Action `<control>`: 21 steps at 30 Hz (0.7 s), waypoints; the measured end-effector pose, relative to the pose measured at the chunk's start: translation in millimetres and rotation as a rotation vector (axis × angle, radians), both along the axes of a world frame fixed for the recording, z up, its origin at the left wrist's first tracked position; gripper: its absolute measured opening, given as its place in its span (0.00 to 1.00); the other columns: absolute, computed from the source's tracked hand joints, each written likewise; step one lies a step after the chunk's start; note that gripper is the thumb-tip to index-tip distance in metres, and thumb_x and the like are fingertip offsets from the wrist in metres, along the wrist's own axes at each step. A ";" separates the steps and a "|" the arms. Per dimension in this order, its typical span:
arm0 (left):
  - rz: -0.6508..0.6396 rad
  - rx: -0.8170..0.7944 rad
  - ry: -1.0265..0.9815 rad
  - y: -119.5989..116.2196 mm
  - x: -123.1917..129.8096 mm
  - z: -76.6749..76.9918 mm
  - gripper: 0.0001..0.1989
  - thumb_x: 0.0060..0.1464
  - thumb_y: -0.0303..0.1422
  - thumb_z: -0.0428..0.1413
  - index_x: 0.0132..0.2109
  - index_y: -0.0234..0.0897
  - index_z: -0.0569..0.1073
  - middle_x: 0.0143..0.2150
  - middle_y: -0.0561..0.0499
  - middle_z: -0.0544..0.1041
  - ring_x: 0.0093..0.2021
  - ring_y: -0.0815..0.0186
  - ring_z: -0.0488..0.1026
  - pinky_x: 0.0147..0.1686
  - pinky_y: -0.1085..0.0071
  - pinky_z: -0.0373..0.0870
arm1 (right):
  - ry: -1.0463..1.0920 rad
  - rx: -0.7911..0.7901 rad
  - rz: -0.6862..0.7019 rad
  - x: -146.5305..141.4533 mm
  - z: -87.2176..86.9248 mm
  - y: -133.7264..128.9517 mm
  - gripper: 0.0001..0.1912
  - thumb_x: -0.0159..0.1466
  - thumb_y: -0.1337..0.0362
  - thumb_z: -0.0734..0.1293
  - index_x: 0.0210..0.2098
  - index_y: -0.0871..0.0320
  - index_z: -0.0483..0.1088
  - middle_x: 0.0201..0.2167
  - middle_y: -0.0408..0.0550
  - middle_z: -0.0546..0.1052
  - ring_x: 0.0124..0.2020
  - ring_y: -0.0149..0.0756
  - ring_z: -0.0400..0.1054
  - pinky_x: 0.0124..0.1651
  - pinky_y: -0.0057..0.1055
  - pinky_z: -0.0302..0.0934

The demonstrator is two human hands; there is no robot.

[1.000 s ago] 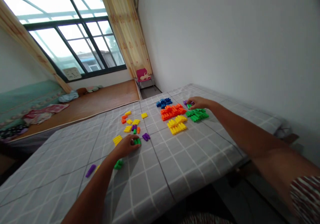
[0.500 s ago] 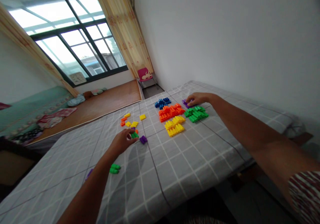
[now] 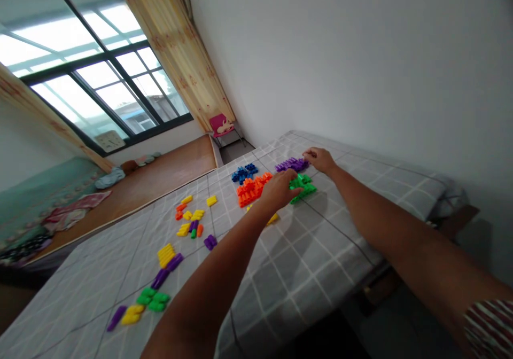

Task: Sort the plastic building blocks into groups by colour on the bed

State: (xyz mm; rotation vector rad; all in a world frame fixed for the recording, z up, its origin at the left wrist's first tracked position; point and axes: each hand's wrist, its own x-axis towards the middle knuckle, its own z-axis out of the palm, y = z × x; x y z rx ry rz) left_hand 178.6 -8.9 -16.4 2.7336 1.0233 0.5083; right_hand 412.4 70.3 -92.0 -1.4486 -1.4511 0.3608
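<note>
My left hand (image 3: 279,188) reaches over the green building blocks (image 3: 306,187). Its thumb and fingers are bent around a green block at the near left side of that group. My right hand (image 3: 320,160) hovers by the right end of a row of purple building blocks (image 3: 292,164), fingers loosely curved, with nothing visible in them. Orange building blocks (image 3: 252,188) stand grouped left of my left hand. My left forearm mostly hides the yellow building blocks (image 3: 273,219). Behind the orange group lie dark blue building blocks (image 3: 243,173).
Loose blocks lie at left on the checked cloth (image 3: 320,273): a yellow block (image 3: 166,255), a purple block (image 3: 210,242), green blocks (image 3: 153,299) and several others. A white wall (image 3: 360,65) rises along the right. A pink chair (image 3: 220,125) stands beyond the far edge.
My left hand has moved right, from the scattered blocks to the green group. My right hand has drawn back slightly from the purple blocks, uncovering their row. The view has turned rightward.
</note>
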 end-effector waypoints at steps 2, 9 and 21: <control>-0.009 0.031 0.031 14.3 25.5 -5.3 0.17 0.53 0.39 0.59 0.48 0.38 0.71 0.46 0.46 0.76 0.47 0.58 0.72 0.48 0.63 0.69 | -0.002 0.032 -0.031 7.8 -2.6 2.0 0.14 0.61 0.58 0.62 0.38 0.62 0.73 0.32 0.52 0.80 0.29 0.34 0.72 0.36 0.29 0.65; 0.032 0.014 0.151 60.3 77.6 -24.4 0.21 0.54 0.38 0.57 0.53 0.37 0.71 0.49 0.46 0.77 0.48 0.58 0.73 0.48 0.65 0.69 | 0.091 0.109 -0.184 21.0 -6.5 12.3 0.13 0.62 0.58 0.61 0.36 0.60 0.72 0.30 0.49 0.80 0.26 0.32 0.72 0.35 0.29 0.65; 0.150 0.027 0.422 60.4 103.0 -41.9 0.21 0.52 0.45 0.59 0.51 0.42 0.74 0.49 0.43 0.76 0.53 0.52 0.70 0.46 0.60 0.69 | 0.144 0.139 -0.188 21.6 -5.6 14.1 0.12 0.61 0.57 0.62 0.34 0.59 0.72 0.29 0.48 0.80 0.26 0.32 0.72 0.32 0.28 0.65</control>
